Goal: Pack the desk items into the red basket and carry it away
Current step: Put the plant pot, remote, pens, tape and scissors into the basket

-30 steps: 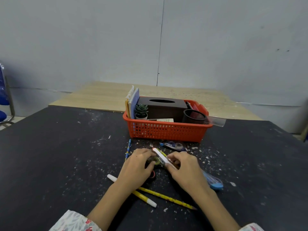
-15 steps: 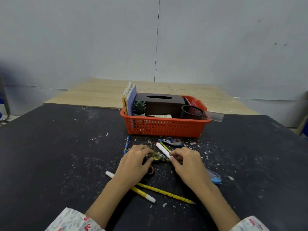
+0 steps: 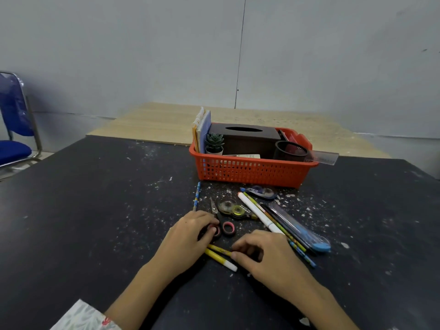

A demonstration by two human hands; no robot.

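Note:
The red basket (image 3: pixel 252 173) stands on the dark desk and holds notebooks (image 3: pixel 202 129), a small succulent (image 3: pixel 214 142), a brown tissue box (image 3: pixel 245 139), a black cup (image 3: pixel 291 151) and a clear ruler (image 3: pixel 324 157). In front of it lie a blue pencil (image 3: pixel 196 197), scissors (image 3: pixel 220 222), two tape dispensers (image 3: pixel 234 209), a white marker (image 3: pixel 258 213) and a blue cutter (image 3: pixel 300 231). My left hand (image 3: pixel 188 236) curls over the scissors' handle ring. My right hand (image 3: pixel 269 254) pinches the yellow pencil (image 3: pixel 220 249), next to a yellow marker (image 3: pixel 220 259).
A blue chair (image 3: pixel 14 129) stands at the far left beside the desk. A pale wooden table (image 3: pixel 166 120) adjoins the desk's far edge, under a grey wall. White flecks are scattered over the dark desk surface (image 3: pixel 95 210).
Both hands have pulled back toward me, off the white marker and tape dispenser. The marker, pencils and cutter now lie uncovered in a bunch on the right. My right hand has reached the yellow pencil.

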